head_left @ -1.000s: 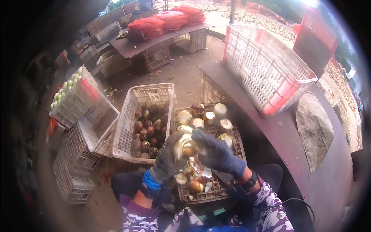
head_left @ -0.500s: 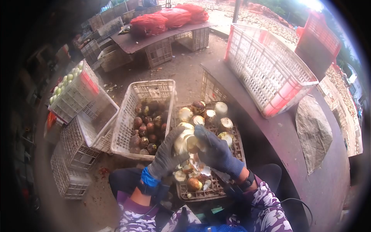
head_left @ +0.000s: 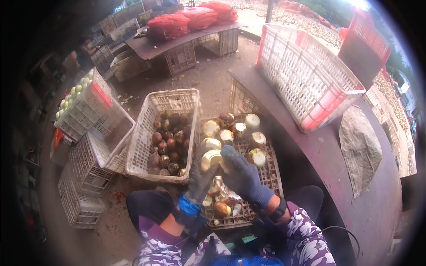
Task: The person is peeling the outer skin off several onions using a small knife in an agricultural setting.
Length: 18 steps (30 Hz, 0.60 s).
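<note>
My left hand (head_left: 199, 182), in a dark glove, grips a pale, peeled vegetable (head_left: 211, 159) with a rounded cut face. My right hand (head_left: 242, 172), also gloved, presses its closed fingers against the right side of the same vegetable. Its palm side is hidden, so I cannot see whether a tool is in it. Both hands are above an upturned perforated crate (head_left: 271, 181). On that crate lie several pale, trimmed pieces (head_left: 252, 121), a brown-skinned one (head_left: 222, 209) and peel scraps (head_left: 228, 196) below my hands.
A white crate (head_left: 197, 99) holding several dark brown round vegetables (head_left: 171, 144) stands to the left. Farther left, stacked crates (head_left: 84, 166) carry pale green round produce (head_left: 73, 95). A tabletop (head_left: 310, 164) at right bears a large crate (head_left: 306, 80) and a sack (head_left: 360, 153).
The pale vegetable has turned, and its cut face now shows between my hands. My left hand has dropped slightly and shifted right; my right hand has moved slightly left.
</note>
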Tool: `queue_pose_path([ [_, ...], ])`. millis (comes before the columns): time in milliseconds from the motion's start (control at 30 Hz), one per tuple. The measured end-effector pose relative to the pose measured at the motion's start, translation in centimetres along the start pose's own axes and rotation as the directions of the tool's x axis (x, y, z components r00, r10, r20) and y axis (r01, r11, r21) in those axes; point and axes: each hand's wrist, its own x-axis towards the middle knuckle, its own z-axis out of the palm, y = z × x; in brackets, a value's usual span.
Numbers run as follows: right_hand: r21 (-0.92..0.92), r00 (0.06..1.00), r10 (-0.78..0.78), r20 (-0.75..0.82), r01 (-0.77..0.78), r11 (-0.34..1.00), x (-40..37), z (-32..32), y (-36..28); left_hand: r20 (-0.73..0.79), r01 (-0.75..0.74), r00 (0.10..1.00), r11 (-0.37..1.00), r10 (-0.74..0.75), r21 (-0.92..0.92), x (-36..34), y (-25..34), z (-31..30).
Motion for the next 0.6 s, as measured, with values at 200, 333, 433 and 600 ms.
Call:
queue_pose_path([
  [200,0.367,0.992,0.129,0.003,-0.121,0.922,0.0,0.1,0.0,0.094,-0.228,0.974,0.895,0.207,0.383,0.4,-0.8,-0.7],
  [333,0.625,0.943,0.314,0.113,-0.313,0.715,0.2,-0.2,-0.7,0.1,-0.183,0.983,0.875,0.155,0.449,0.7,-0.7,-1.3],
  [433,0.663,0.915,0.366,0.169,-0.38,0.645,0.2,-0.5,-1.0,0.103,-0.138,0.99,0.814,0.097,0.564,0.7,0.1,-1.6],
  [600,0.627,0.924,0.326,0.199,-0.376,0.682,0.3,-1.1,-0.7,0.097,-0.115,0.993,0.794,0.071,0.597,0.4,1.0,-1.8],
])
